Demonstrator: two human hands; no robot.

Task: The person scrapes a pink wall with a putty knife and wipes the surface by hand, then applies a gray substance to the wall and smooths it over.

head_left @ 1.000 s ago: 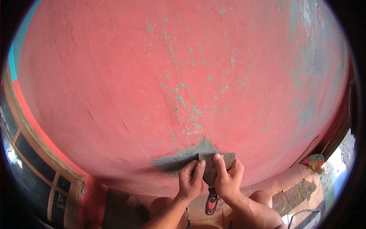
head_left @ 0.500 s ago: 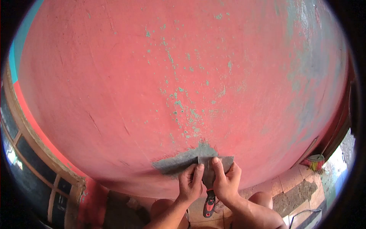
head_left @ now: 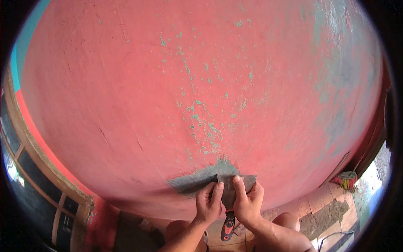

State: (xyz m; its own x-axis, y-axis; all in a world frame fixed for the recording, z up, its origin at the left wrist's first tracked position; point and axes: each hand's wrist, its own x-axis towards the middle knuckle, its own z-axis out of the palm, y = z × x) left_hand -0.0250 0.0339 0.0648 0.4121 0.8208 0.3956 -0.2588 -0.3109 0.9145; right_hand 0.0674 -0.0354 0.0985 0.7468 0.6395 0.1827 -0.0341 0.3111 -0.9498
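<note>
A putty knife [head_left: 228,194] with a wide grey blade is against the lower part of a red wall [head_left: 126,84], its black and red handle hanging down. My left hand [head_left: 210,201] grips the blade's left side, thumb on the front. On the right side of the blade, my right hand [head_left: 248,203] is closed with its thumb pressed on the face. Next to the blade lies a grey patch [head_left: 197,178] with ragged edges, bare of red paint. Above it the wall is speckled with green spots [head_left: 197,113]. Fingers behind the blade are hidden.
A wood-framed window [head_left: 37,180] is at the left. To the right, a broom [head_left: 346,179] with red and yellow bristles leans by the wall. Grey-brown debris [head_left: 325,219] lies on the tiled floor [head_left: 294,208]. My knees are close below the wall.
Both hands and the putty knife have shifted very slightly down, and the handle has swung a little to the left. The grip looks the same.
</note>
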